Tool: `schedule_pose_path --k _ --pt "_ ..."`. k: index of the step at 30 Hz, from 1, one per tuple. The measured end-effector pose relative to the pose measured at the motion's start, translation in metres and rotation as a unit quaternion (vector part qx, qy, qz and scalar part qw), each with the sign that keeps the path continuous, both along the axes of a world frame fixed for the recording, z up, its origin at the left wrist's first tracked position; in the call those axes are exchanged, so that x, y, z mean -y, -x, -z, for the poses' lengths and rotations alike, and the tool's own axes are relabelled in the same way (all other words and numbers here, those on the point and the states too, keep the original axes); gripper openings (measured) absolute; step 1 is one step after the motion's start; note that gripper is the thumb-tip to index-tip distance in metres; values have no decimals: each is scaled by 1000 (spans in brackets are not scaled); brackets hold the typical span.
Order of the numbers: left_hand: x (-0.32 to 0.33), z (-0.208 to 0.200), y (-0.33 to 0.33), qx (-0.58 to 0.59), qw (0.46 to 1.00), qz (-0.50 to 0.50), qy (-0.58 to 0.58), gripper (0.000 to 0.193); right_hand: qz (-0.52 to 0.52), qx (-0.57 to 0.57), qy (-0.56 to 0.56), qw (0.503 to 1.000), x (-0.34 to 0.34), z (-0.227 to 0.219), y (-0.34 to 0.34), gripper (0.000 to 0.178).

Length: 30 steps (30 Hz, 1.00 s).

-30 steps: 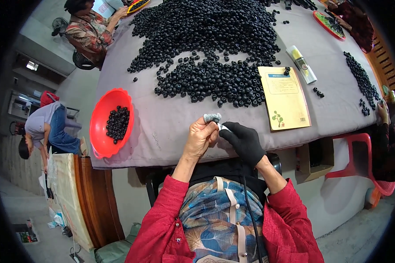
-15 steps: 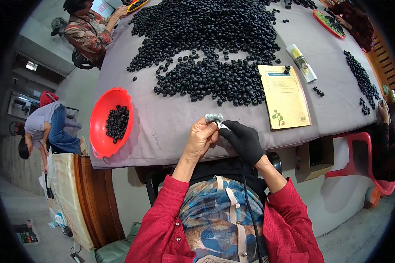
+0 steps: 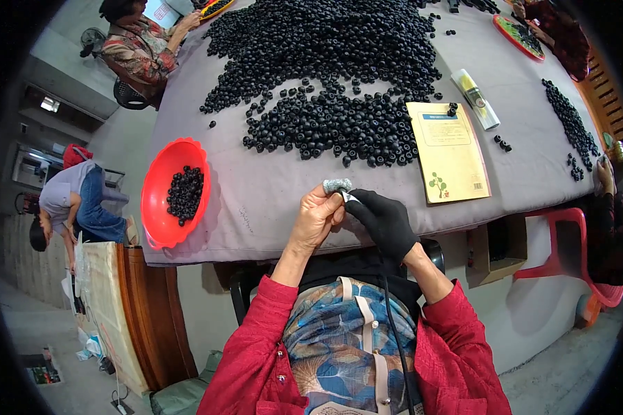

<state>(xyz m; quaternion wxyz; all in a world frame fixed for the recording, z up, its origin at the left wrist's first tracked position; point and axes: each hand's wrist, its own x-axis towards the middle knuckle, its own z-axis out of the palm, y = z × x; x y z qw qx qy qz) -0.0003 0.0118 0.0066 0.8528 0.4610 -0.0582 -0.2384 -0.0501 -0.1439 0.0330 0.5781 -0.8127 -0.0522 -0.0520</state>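
Note:
My bare left hand (image 3: 315,216) is closed in a pinch at the table's front edge. A grey speckled wrap (image 3: 337,185) covers the tip of its index finger. Close against it, my right hand (image 3: 384,220), in a black glove, pinches a small white pointed piece (image 3: 350,198), whose kind I cannot make out. The fingertips meet, so anything else between them is hidden. Beyond both hands lies a wide heap of small black round beads (image 3: 332,124), many with a pale ring or hole.
A red bowl (image 3: 156,200) at left holds black beads. At right lie a yellow booklet (image 3: 457,169) and a clear-and-yellow tube (image 3: 475,97). Other people sit around the table; one person (image 3: 69,197) bends over at far left. A pink chair (image 3: 567,214) stands at right.
Both hands stay almost in place, fingertips together. The white piece shifts slightly at the right fingertips.

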Motion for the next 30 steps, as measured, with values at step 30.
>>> schedule_pose_path --k 30 --pt "-4 -1 1 28 999 8 -31 16 6 -15 48 999 -2 3 -4 29"
